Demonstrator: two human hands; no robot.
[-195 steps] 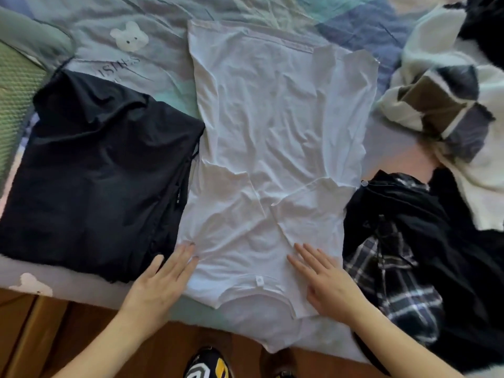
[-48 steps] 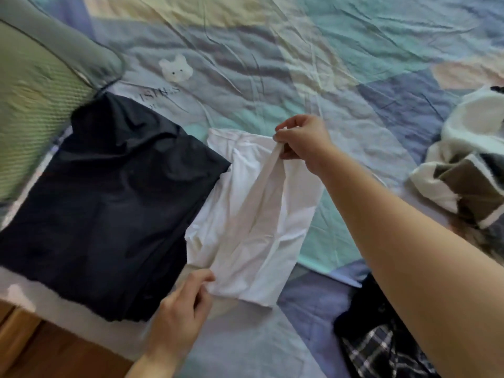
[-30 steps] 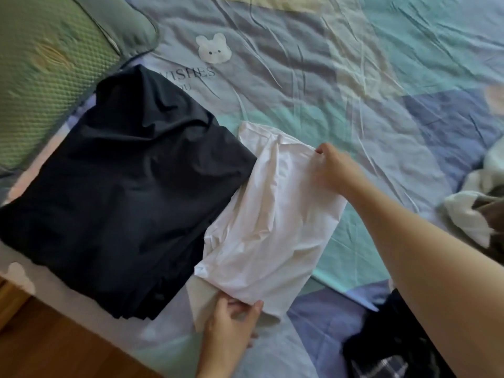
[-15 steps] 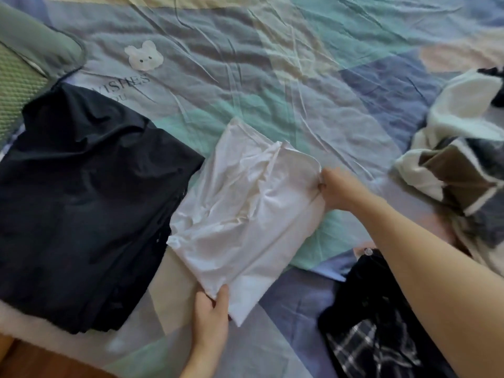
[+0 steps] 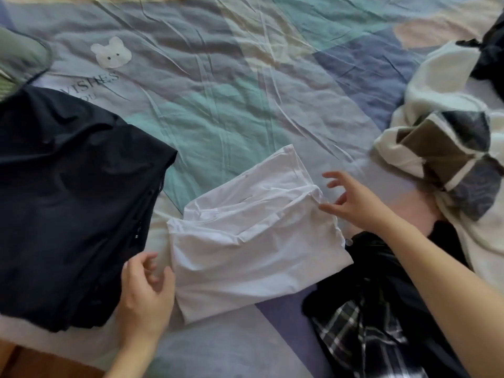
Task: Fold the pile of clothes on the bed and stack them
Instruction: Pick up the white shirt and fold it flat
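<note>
The folded white shirt (image 5: 256, 241) lies mid-frame on the bed (image 5: 245, 85), between the folded black garment (image 5: 71, 203) at left and the unfolded clothes (image 5: 447, 159) at right. The left hand (image 5: 144, 293) rests loosely curled at the shirt's lower-left edge, holding nothing. The right hand (image 5: 354, 200) hovers open, fingers spread, beside its right corner.

- only readable bit: "VISHES" printed in dark capitals on the crumpled pastel patchwork bedsheet (image 5: 245, 85), just under its white bear face print (image 5: 111, 52); first letter probably cut off
- second line beneath is partly hidden; can't read it
</note>
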